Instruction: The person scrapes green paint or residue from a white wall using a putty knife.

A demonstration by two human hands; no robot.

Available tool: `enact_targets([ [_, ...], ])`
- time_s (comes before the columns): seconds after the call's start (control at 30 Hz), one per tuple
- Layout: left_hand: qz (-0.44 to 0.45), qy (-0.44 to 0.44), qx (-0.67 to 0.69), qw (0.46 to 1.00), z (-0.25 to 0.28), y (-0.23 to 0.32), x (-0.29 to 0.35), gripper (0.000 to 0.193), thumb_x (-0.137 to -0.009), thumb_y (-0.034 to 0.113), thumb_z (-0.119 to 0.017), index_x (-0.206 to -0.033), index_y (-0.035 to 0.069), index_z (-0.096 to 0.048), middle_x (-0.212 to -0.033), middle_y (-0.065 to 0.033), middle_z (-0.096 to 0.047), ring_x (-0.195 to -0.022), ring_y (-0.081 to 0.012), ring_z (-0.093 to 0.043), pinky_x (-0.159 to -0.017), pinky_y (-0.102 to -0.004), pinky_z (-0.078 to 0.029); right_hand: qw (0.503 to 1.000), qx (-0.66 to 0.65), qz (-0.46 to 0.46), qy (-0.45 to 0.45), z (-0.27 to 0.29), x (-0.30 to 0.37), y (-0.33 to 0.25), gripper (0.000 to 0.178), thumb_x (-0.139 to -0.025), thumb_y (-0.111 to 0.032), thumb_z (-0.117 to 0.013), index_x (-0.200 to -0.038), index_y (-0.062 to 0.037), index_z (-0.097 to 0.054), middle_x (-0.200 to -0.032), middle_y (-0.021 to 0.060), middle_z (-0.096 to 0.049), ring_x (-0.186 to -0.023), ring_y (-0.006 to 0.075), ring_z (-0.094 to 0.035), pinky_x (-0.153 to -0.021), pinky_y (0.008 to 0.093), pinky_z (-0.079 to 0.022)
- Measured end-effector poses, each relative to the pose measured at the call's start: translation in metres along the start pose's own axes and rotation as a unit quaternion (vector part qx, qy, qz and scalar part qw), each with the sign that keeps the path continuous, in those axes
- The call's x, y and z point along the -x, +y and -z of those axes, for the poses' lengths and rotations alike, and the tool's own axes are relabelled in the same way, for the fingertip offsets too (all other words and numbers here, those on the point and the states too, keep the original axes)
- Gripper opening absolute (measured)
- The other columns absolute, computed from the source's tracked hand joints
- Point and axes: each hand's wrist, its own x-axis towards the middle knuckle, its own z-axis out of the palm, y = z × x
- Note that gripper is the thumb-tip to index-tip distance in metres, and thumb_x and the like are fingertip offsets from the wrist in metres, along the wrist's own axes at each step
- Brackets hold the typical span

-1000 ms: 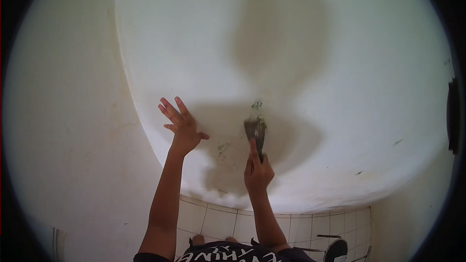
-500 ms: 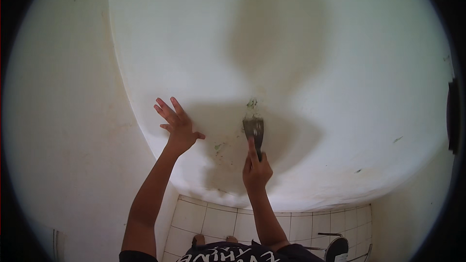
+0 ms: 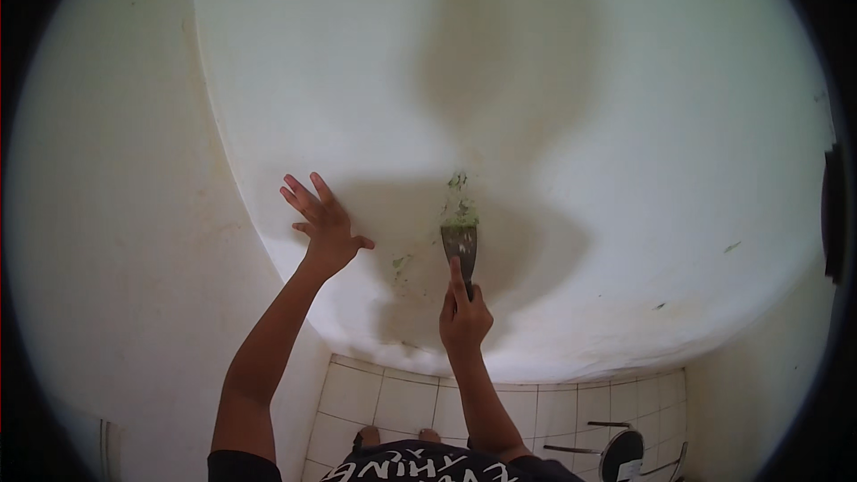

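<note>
My right hand [image 3: 464,317] is closed round the handle of a putty knife [image 3: 460,245], its index finger stretched along the blade. The blade's wide edge rests against a white wall [image 3: 678,125], just under a rough patch [image 3: 460,201] where the paint is scraped away and greenish bits show. My left hand [image 3: 326,228] lies against the wall to the left of the blade, fingers spread and holding nothing. Between the two hands is a smaller chipped spot [image 3: 402,263] with pale green in it.
A side wall [image 3: 116,196] meets this wall at a corner on the left. Below lies a tiled floor [image 3: 406,402], with a black seat on metal legs [image 3: 620,455] at the lower right. A dark object [image 3: 832,214] is at the far right edge. Shadows fall across the wall.
The putty knife has shifted slightly down and left, and more green scraping shows above its edge. My left hand keeps nearly the same place on the wall.
</note>
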Motion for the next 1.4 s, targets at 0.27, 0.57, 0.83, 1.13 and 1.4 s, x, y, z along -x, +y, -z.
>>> enact_targets([
  [0.27,0.0,0.008,0.028,1.0,0.002,-0.002,-0.001,0.149,-0.058,0.028,-0.092,-0.143,0.001,0.027,-0.139,-0.0356,0.04,-0.126,-0.0619,0.033,-0.082,-0.084,-0.023,0.998,0.026,0.043,0.048,-0.001,-0.01,-0.002,0.061,-0.082,-0.009,-0.063,-0.137,-0.0304,-0.053,-0.072,0.008,-0.053,-0.049,0.0211,-0.05,-0.044,0.0317,-0.044],
  [0.57,-0.009,0.012,0.024,1.0,0.004,0.001,0.0,0.149,-0.057,0.027,-0.092,-0.144,0.001,0.025,-0.14,-0.0363,0.038,-0.125,-0.0638,0.032,-0.078,-0.0836,-0.026,0.998,0.012,0.031,0.048,0.014,-0.03,-0.02,0.052,-0.087,-0.008,-0.061,-0.136,-0.0258,-0.055,-0.072,0.0099,-0.056,-0.05,0.0236,-0.053,-0.045,0.0328,-0.043],
  [0.83,-0.006,0.009,0.018,1.0,0.002,0.005,0.0,0.148,-0.057,0.029,-0.092,-0.144,0.0,0.025,-0.139,-0.0365,0.038,-0.125,-0.0636,0.032,-0.079,-0.0822,-0.028,0.996,-0.004,0.033,0.079,0.009,-0.052,-0.024,0.06,-0.083,-0.009,-0.063,-0.138,-0.0305,-0.052,-0.07,0.0068,-0.053,-0.048,0.0209,-0.051,-0.043,0.0309,-0.044],
  [1.13,0.008,0.005,0.036,0.999,0.006,0.01,0.001,0.149,-0.057,0.029,-0.092,-0.144,-0.001,0.024,-0.139,-0.0357,0.039,-0.127,-0.0623,0.032,-0.082,-0.0818,-0.027,0.999,-0.029,-0.007,0.044,0.004,-0.039,-0.026,0.059,-0.083,-0.008,-0.063,-0.137,-0.0292,-0.053,-0.071,0.0074,-0.056,-0.046,0.0203,-0.05,-0.041,0.0325,-0.043],
  [1.4,0.004,0.022,0.013,1.0,0.001,0.0,0.002,0.151,-0.055,0.029,-0.093,-0.144,0.0,0.025,-0.14,-0.035,0.039,-0.127,-0.0625,0.03,-0.079,-0.0815,-0.029,1.0,0.01,-0.004,0.001,0.0,0.002,-0.009,0.056,-0.085,-0.008,-0.061,-0.137,-0.0269,-0.053,-0.072,0.009,-0.054,-0.049,0.023,-0.052,-0.044,0.0325,-0.043],
])
